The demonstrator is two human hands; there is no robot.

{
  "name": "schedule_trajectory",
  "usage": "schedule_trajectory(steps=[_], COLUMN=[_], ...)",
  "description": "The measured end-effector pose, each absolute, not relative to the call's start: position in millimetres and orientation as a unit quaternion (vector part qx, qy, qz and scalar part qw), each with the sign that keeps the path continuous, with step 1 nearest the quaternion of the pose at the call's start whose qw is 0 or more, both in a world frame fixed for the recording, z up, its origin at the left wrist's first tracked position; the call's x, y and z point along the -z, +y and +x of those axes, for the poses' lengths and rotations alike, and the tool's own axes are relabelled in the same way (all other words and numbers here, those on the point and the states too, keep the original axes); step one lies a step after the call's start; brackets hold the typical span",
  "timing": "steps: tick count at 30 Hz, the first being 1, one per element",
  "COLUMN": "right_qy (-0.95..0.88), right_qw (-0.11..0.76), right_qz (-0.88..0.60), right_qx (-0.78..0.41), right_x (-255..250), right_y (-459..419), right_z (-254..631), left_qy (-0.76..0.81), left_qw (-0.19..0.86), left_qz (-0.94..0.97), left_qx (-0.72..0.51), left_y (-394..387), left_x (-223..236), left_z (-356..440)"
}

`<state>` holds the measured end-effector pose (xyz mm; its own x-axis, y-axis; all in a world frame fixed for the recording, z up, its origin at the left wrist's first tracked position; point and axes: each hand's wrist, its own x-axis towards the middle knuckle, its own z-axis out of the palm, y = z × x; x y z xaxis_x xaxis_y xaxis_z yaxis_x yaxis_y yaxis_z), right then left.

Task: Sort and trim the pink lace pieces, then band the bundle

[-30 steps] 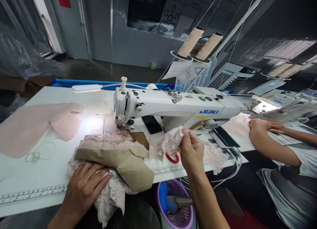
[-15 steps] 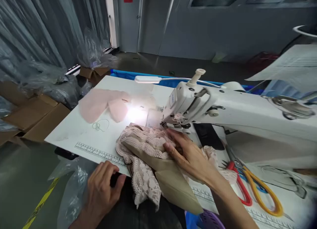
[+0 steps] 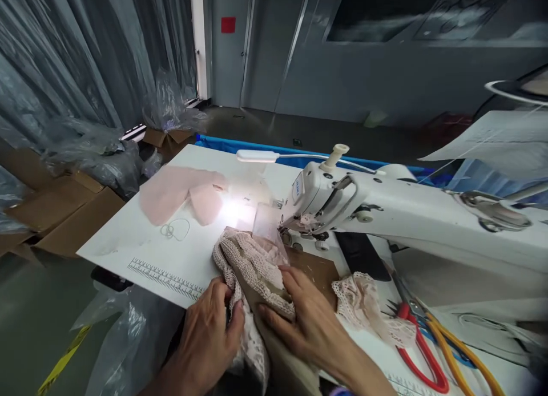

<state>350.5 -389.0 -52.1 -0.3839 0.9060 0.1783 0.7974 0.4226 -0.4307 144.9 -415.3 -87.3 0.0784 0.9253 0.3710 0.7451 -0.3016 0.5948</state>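
A bunched beige lace-trimmed cloth (image 3: 261, 265) with an olive-brown layer lies in front of the white sewing machine (image 3: 385, 196), its far end close to the needle area. My left hand (image 3: 212, 327) has fingers and thumb closed on the cloth's near left edge. On its right side, my right hand (image 3: 310, 319) pinches the cloth between thumb and fingers. The near end hangs over the table's front edge. Fingertips of both hands are partly hidden in the folds.
Pink fabric pieces (image 3: 175, 193) and a loose thread loop (image 3: 174, 229) lie on the white table (image 3: 115, 236). To the right are a lace strip (image 3: 363, 304), red-handled scissors (image 3: 423, 350), yellow-handled scissors (image 3: 462, 347) and a black phone-like slab (image 3: 362, 256). Cardboard boxes (image 3: 81, 213) stand left.
My left hand has moved right, from the table edge onto the cloth. My right hand has drawn back from the needle toward me, and the cloth has shifted nearer and bunched up.
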Motion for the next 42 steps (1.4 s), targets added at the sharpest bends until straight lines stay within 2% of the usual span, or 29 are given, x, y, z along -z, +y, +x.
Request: schedule_trajectory(steps=[6, 9, 13, 15, 17, 21, 25, 27, 29, 33, 36, 40, 42], right_qy=[-0.775, -0.748, -0.709, -0.676, -0.631, -0.496, -0.355, -0.303, -0.255, -0.228, -0.250, -0.283, -0.323], right_qw=[0.288, 0.345, 0.399, 0.394, 0.391, 0.458, 0.469, 0.466, 0.468, 0.487, 0.495, 0.494, 0.479], right_qz=[-0.548, -0.550, -0.552, -0.571, -0.580, -0.527, -0.490, -0.474, -0.453, -0.438, -0.459, -0.558, -0.566], right_qx=[-0.124, -0.136, -0.182, -0.248, -0.336, -0.515, -0.644, -0.683, -0.714, -0.721, -0.695, -0.604, -0.588], right_x=[56.8, 58.6, 65.4, 66.5, 63.1, 47.6, 40.9, 43.0, 45.3, 42.4, 38.9, 45.8, 52.1], right_y=[-399.4, -402.4, -405.0, -407.3, -410.9, -419.5, -422.1, -420.0, -416.7, -411.5, -413.2, -425.5, -431.4], right_z=[321.0, 304.3, 293.4, 293.2, 294.1, 294.6, 292.6, 290.1, 286.7, 280.6, 279.3, 281.3, 284.1], left_qy=[0.522, 0.493, 0.457, 0.439, 0.437, 0.438, 0.488, 0.515, 0.527, 0.501, 0.475, 0.571, 0.597], left_qw=[0.504, 0.591, 0.627, 0.622, 0.564, 0.302, 0.027, -0.071, -0.118, -0.084, 0.004, 0.094, 0.187], left_qz=[0.490, 0.455, 0.443, 0.472, 0.562, 0.766, 0.806, 0.793, 0.786, 0.802, 0.794, 0.696, 0.655], left_qx=[-0.483, -0.449, -0.448, -0.444, -0.419, -0.361, -0.335, -0.317, -0.301, -0.315, -0.380, -0.426, -0.423], left_y=[-408.9, -408.9, -407.1, -404.5, -402.3, -406.5, -426.1, -436.3, -442.6, -441.2, -434.3, -427.0, -423.2], left_x=[93.5, 90.9, 81.7, 74.9, 68.1, 59.7, 60.7, 62.7, 63.3, 54.9, 42.7, 30.2, 25.9], left_z=[137.1, 126.7, 123.0, 123.2, 122.3, 124.8, 146.0, 157.9, 164.5, 155.6, 140.2, 131.8, 131.7])
